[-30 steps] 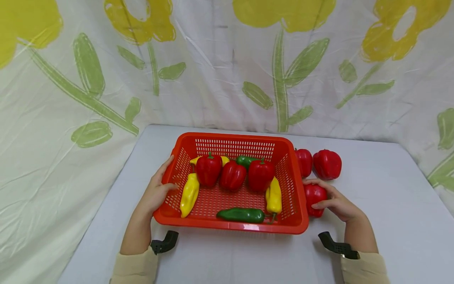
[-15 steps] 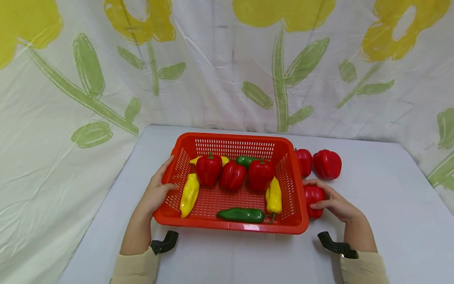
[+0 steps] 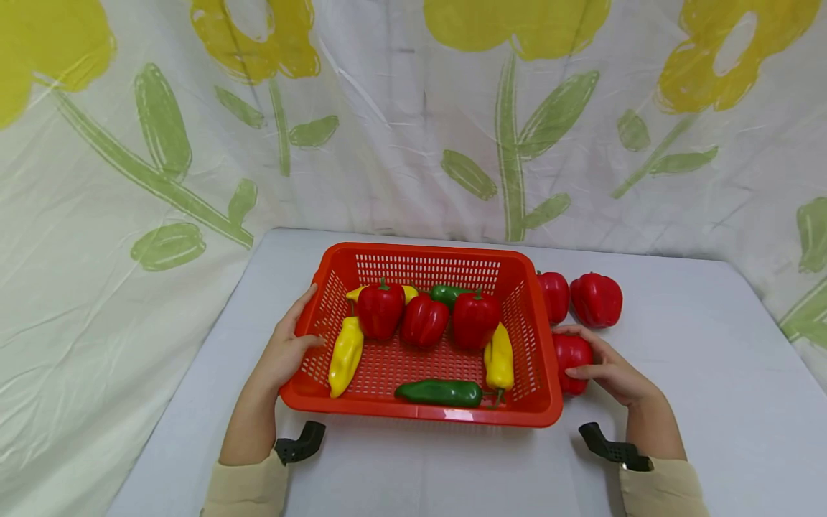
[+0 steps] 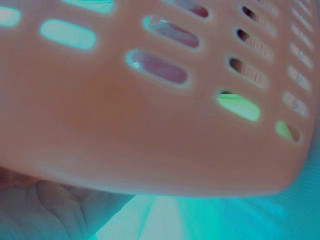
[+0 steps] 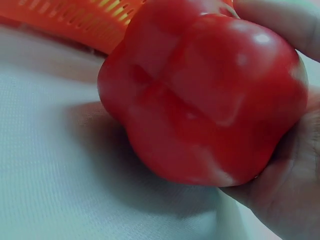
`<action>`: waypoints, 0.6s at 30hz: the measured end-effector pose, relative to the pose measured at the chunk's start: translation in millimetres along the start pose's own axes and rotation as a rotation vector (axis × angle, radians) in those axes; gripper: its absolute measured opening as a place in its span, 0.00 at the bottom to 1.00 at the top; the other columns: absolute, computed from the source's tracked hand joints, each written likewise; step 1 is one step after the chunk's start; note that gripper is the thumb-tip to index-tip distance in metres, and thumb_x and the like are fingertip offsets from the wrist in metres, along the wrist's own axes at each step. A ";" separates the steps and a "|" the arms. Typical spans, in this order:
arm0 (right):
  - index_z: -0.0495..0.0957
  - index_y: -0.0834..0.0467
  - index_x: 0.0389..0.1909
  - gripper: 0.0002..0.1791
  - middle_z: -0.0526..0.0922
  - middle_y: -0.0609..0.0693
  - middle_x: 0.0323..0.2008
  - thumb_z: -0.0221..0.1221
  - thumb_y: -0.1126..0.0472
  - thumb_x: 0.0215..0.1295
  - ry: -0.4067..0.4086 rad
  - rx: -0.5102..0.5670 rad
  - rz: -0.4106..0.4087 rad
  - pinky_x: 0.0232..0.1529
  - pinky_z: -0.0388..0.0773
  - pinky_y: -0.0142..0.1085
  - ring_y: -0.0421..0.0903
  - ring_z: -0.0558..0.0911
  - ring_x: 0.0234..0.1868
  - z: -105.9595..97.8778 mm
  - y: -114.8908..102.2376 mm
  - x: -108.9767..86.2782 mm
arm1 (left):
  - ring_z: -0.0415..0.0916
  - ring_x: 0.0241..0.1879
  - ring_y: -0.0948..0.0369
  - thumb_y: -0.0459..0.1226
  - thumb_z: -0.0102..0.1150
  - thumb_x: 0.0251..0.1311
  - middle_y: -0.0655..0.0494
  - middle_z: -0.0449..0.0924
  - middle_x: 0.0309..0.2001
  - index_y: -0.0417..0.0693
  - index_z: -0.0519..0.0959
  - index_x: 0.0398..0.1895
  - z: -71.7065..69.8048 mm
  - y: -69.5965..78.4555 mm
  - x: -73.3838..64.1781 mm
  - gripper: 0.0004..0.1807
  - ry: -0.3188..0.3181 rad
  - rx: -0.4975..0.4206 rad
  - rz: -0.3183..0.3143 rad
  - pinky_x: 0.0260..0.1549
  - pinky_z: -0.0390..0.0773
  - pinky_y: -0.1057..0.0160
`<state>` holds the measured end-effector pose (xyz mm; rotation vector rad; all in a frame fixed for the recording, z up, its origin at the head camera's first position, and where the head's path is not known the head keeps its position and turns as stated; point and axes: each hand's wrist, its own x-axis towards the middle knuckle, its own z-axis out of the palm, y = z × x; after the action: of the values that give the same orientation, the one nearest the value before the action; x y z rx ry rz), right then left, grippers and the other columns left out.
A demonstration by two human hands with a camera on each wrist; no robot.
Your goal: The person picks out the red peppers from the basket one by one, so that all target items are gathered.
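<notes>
Red bell pepper point(image 3: 572, 362) sits just outside the right edge of the red basket point(image 3: 413, 411), held in the person's right hand point(image 3: 610, 366) — thumb and fingers parted around its sides. Whether it touches the table point(image 3: 685, 330) I cannot tell. The left hand point(image 3: 284, 352) grips the basket's left edge, thumb over the rim, fingers along the outside. Inside, three red peppers point(image 3: 424, 321) cluster toward the back edge — yellow and green peppers point(image 3: 447, 293) partly hidden behind them. One long yellow pepper point(image 3: 346, 357) lies near the left edge, another point(image 3: 499, 357) near the right; a long green pepper point(image 3: 439, 392) lies along the front edge. Two loose red peppers point(image 3: 596, 300) rest on the table beyond the held one.
</notes>
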<state>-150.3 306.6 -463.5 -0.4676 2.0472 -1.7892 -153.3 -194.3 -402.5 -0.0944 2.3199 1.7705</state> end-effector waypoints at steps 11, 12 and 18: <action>0.57 0.51 0.64 0.37 0.69 0.39 0.55 0.57 0.72 0.53 0.032 -0.026 0.008 0.46 0.81 0.38 0.35 0.72 0.54 2.4 0.5 -0.5 | 0.62 0.62 0.43 0.25 0.44 0.57 0.48 0.47 0.73 0.69 0.45 0.73 0.1 -1.0 0.5 0.44 0.005 0.000 -0.007 0.50 0.76 0.49; 0.57 0.51 0.64 0.37 0.69 0.39 0.54 0.58 0.72 0.53 0.033 -0.027 0.008 0.46 0.81 0.38 0.35 0.72 0.54 2.7 0.6 -0.4 | 0.62 0.62 0.43 0.25 0.44 0.57 0.48 0.47 0.73 0.69 0.45 0.73 0.1 -1.3 0.5 0.44 0.005 0.001 -0.007 0.50 0.76 0.49; 0.57 0.51 0.64 0.37 0.70 0.38 0.54 0.57 0.71 0.53 0.040 -0.031 0.001 0.46 0.81 0.37 0.35 0.72 0.54 3.5 0.3 0.2 | 0.62 0.62 0.43 0.25 0.44 0.57 0.49 0.47 0.73 0.68 0.45 0.73 0.9 -2.2 1.2 0.44 0.005 0.003 0.001 0.50 0.76 0.48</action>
<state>-148.7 303.5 -464.2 -0.4428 2.1045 -1.7817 -154.0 -194.0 -405.0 -0.0980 2.3265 1.7690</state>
